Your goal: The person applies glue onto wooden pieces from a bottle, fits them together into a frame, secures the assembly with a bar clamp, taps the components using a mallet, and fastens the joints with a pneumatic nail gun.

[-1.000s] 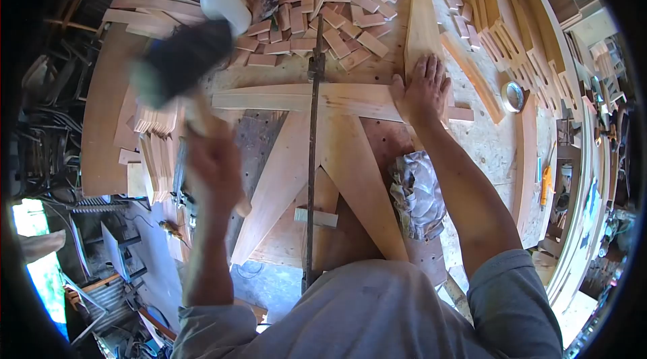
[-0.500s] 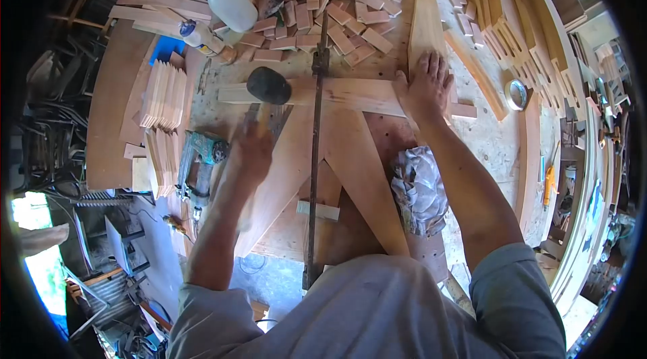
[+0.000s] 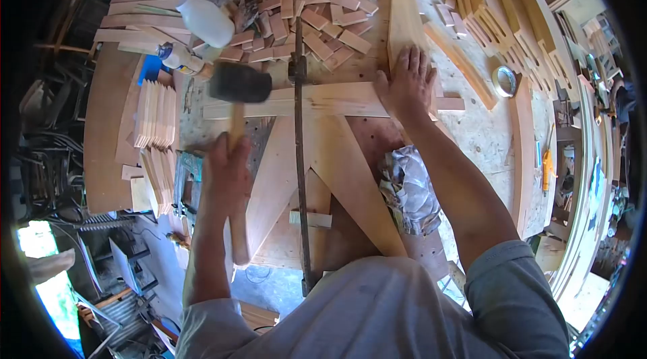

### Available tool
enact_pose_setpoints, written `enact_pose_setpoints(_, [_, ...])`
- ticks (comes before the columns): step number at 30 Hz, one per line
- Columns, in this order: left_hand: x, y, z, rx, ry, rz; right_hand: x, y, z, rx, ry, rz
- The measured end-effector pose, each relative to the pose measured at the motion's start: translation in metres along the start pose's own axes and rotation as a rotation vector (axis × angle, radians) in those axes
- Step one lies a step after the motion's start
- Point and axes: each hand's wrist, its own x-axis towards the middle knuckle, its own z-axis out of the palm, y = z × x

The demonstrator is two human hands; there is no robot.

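Observation:
My left hand [image 3: 228,170] is closed around the wooden handle of a rubber mallet [image 3: 240,82]. The mallet's black head is raised above the left end of a pale wooden crosspiece [image 3: 337,97]; a gap between them cannot be judged. My right hand [image 3: 408,86] lies with fingers spread on the lower end of a tapered board [image 3: 404,12], where it meets the crosspiece. Two angled wooden legs [image 3: 360,173] spread toward me below the crosspiece. A long dark bar clamp [image 3: 300,150] runs over the middle of this frame. Beside my right forearm sits a crumpled, wrapped bundle [image 3: 412,190].
Many small wood blocks [image 3: 337,18] are heaped at the back. Left of them are a white jug [image 3: 206,20], a glue bottle [image 3: 178,57] and stacked slats [image 3: 155,113]. A tape roll [image 3: 503,80] and slotted boards [image 3: 499,25] lie at right.
The mallet head has swung to the left and turned broadside, with my left hand shifting left and slightly down. My right hand stays on the tapered board. The whole view has shifted a little.

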Motion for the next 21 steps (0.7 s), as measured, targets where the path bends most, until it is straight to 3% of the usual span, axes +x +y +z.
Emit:
enact_pose_setpoints(2, [-0.025,0.031,0.004,-0.179,-0.007,0.037,-0.003,0.002,0.003,0.016,0.001,-0.003])
enact_pose_setpoints(4, [-0.045,0.06,0.011,-0.603,0.01,0.434,-0.003,0.005,0.003,0.03,0.005,-0.018])
enact_pose_setpoints(6, [-0.064,0.092,0.038,-0.712,0.152,0.502,-0.003,0.004,0.002,0.027,0.006,-0.022])
enact_pose_setpoints(7, [-0.061,0.085,0.046,-0.713,0.152,0.501,-0.003,0.003,0.003,0.031,0.003,-0.024])
enact_pose_setpoints(9, [-0.038,0.044,0.078,-0.304,0.226,0.704,-0.003,0.004,0.002,0.036,0.002,-0.021])
enact_pose_setpoints(11, [-0.023,-0.012,0.125,0.071,0.165,0.596,-0.004,0.006,0.0,0.045,-0.004,-0.004])
enact_pose_setpoints(14, [-0.016,-0.029,0.138,0.188,-0.014,0.652,-0.001,0.002,-0.002,0.088,-0.022,0.009])
enact_pose_setpoints(19, [-0.056,0.075,0.09,-0.303,-0.038,0.481,-0.002,0.002,-0.001,0.064,-0.003,0.005])
enact_pose_setpoints(21, [-0.052,0.036,0.111,-0.184,-0.011,0.493,-0.008,0.007,-0.001,0.053,-0.013,0.015])
